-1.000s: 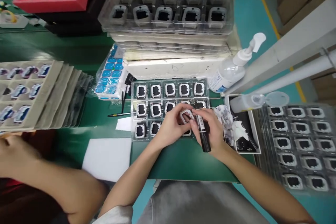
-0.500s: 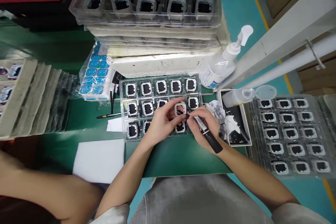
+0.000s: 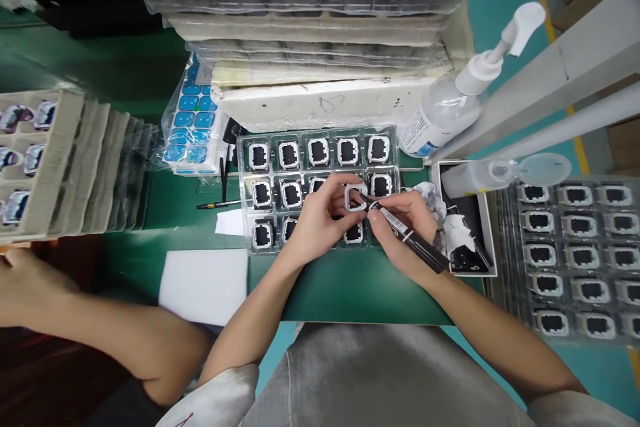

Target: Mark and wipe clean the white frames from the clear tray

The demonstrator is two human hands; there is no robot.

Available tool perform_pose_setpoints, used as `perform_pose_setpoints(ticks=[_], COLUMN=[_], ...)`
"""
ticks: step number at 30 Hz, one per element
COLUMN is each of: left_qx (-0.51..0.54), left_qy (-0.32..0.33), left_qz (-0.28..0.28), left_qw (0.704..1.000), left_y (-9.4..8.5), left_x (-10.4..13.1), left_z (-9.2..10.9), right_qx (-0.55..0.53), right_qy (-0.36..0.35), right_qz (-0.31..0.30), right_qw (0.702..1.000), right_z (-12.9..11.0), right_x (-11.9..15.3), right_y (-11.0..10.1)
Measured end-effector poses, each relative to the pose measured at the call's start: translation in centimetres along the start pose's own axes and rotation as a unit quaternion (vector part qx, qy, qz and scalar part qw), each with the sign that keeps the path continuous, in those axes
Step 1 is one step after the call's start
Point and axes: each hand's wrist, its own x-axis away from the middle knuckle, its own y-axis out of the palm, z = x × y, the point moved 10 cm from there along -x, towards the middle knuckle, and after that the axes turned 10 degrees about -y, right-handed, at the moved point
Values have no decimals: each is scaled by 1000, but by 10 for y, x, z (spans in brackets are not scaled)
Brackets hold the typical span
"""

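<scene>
My left hand [image 3: 323,217] holds a small white square frame [image 3: 354,197] by its edges, above the front right part of a clear tray [image 3: 320,250]. Between the fingers of my right hand [image 3: 405,223] is a black marker [image 3: 423,250] with a white label. The marker's tip is at the right side of the frame; whether it touches is too small to tell. Rows of similar white frames with dark centres, such as one at the back left [image 3: 259,156], lie in the tray. My left fingers hide some of them.
Stacked trays [image 3: 310,27] stand behind, with a pump bottle [image 3: 443,110] to their right. An open box [image 3: 491,240] holds crumpled paper and a squeeze bottle. More trays [image 3: 575,273] are at right. Another person's arm [image 3: 125,340] reaches in at left, near a white pad [image 3: 205,285].
The view has shifted, so the bench items appear displaced. The marker now lies at a flatter angle in my right hand. The other person's hand shows more fully at left.
</scene>
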Motion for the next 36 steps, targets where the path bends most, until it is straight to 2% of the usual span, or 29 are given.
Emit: perform_pose_setpoints(ticks=[6, 11, 19, 28, 31, 36], left_qx=[2, 16, 122, 82, 46, -46], left_qy=[-10, -22, 0, 22, 43, 98], left_qz=[-14, -38, -93, -78, -55, 11], left_qw=[1000, 999, 988, 993, 997, 994], left_y=[0, 2, 7, 4, 2, -5], left_x=[0, -1, -1, 0, 2, 7], left_z=[-2, -2, 6, 5, 5, 10], right_qx=[-29, -45, -94, -101, -95, -96], right_qy=[6, 63, 7, -21, -25, -71], right_qz=[-11, -13, -17, -20, -25, -26], right_qw=[1000, 997, 995, 994, 995, 993], right_z=[1, 7, -1, -9, -7, -9], right_x=[4, 8, 8, 6, 8, 9], right_y=[1, 0, 0, 2, 2, 0])
